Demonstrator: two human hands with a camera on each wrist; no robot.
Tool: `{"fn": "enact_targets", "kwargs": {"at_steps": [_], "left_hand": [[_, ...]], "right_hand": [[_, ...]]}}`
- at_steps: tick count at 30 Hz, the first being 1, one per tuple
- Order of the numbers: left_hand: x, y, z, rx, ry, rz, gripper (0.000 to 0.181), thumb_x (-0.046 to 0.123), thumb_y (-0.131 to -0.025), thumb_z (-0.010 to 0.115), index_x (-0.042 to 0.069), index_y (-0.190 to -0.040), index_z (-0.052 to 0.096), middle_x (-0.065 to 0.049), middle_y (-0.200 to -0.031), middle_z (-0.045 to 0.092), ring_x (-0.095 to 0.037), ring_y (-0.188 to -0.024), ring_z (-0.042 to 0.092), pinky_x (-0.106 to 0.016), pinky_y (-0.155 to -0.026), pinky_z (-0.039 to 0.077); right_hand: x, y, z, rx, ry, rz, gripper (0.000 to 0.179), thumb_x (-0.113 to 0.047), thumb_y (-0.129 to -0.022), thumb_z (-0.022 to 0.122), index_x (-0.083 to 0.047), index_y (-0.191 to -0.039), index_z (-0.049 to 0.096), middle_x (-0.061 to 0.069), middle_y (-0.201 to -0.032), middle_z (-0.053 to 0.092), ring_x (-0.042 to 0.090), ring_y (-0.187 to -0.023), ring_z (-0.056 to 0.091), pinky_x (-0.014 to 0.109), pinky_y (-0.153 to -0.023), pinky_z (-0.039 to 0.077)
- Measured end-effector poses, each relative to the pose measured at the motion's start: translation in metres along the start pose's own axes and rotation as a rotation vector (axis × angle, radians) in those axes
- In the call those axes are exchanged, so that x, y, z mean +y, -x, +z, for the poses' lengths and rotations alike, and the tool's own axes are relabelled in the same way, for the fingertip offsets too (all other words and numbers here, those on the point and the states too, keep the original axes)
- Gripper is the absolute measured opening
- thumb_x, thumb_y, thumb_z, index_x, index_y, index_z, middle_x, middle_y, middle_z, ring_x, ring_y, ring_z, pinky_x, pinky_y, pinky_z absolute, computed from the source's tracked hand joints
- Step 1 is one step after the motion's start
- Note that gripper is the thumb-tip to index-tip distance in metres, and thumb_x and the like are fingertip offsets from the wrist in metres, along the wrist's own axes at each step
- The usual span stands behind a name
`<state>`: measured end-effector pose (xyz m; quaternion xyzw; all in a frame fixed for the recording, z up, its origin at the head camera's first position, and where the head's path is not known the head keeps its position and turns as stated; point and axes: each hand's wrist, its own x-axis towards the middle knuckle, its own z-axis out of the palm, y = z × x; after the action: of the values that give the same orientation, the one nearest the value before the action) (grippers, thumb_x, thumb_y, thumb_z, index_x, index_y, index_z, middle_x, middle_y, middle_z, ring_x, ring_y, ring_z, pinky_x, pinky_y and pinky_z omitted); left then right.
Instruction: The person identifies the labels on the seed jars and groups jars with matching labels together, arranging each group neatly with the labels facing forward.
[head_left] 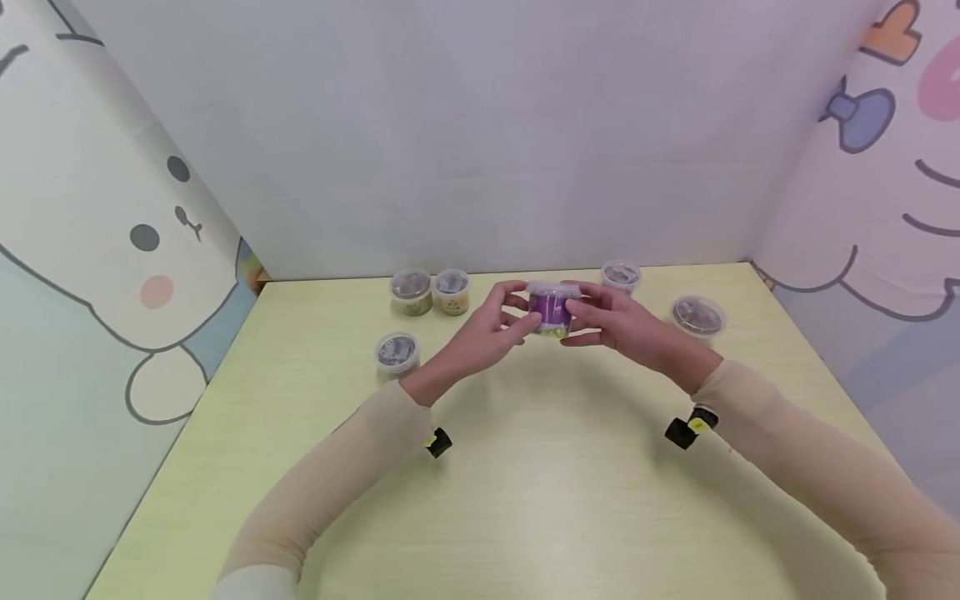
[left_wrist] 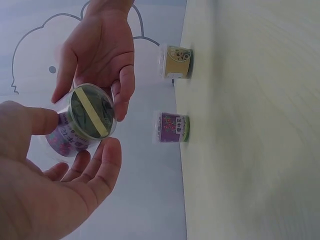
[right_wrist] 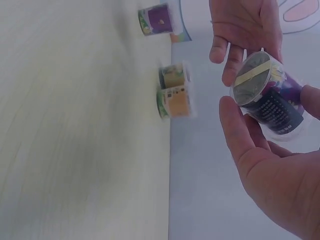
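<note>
Both hands hold a small plastic cup (head_left: pixel 554 311) with a purple wrap and a clear lid, raised over the far part of the table. From the left, my left hand (head_left: pixel 489 335) grips it with the thumb on the front of its side. My right hand (head_left: pixel 628 326) holds the opposite side between thumb and fingers. A pale yellow strip (left_wrist: pixel 91 112) crosses the cup's dark base in the left wrist view. The right wrist view shows a dark printed label (right_wrist: pixel 275 112) on the wrap.
On the left of the table (head_left: pixel 555 492) stand a brown-wrapped cup (head_left: pixel 412 292), an orange-wrapped cup (head_left: pixel 452 293) and, nearer, a purple-wrapped cup (right_wrist: pixel 156 20). Another purple-wrapped cup (left_wrist: pixel 172 127) stands at the back right, with a tan-wrapped cup (left_wrist: pixel 177 62) beyond my right hand. A pale curtain (head_left: pixel 480 150) hangs behind.
</note>
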<state>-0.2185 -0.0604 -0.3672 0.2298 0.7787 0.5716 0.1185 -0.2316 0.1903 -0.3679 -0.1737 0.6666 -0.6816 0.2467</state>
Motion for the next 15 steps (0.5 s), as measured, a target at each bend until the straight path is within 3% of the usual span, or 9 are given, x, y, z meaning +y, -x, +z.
{"fn": "enact_targets", "kwargs": {"at_steps": [4,8,15], "left_hand": [[-0.008,0.005,-0.003,-0.005,0.094,-0.066,0.058,0.024,-0.106,0.056,0.007,-0.153,0.027,-0.016,-0.133,0.047,-0.04,-0.116,0.061,-0.048,-0.093,0.055],[-0.014,0.011,-0.005,-0.007,0.196,-0.155,0.056,0.022,-0.108,0.053,0.006,-0.154,0.026,-0.019,-0.136,0.046,-0.041,-0.119,0.06,-0.048,-0.095,0.054],[-0.029,0.018,-0.007,-0.056,0.231,-0.257,0.053,0.019,-0.109,0.049,0.007,-0.156,0.027,-0.021,-0.137,0.046,-0.038,-0.122,0.06,-0.044,-0.096,0.054]], "right_hand": [[0.005,-0.004,0.007,-0.021,-0.069,0.028,0.06,-0.017,-0.106,0.054,0.002,-0.155,0.024,0.023,-0.142,0.042,0.029,-0.111,0.063,0.048,-0.098,0.052],[0.013,-0.007,0.011,-0.034,-0.135,0.078,0.062,-0.009,-0.105,0.052,0.005,-0.156,0.018,0.025,-0.141,0.04,0.027,-0.109,0.064,0.049,-0.1,0.051],[0.024,-0.012,0.017,-0.027,-0.145,0.196,0.064,-0.001,-0.102,0.053,0.008,-0.155,0.019,0.024,-0.137,0.043,0.025,-0.108,0.064,0.047,-0.102,0.05]]}}
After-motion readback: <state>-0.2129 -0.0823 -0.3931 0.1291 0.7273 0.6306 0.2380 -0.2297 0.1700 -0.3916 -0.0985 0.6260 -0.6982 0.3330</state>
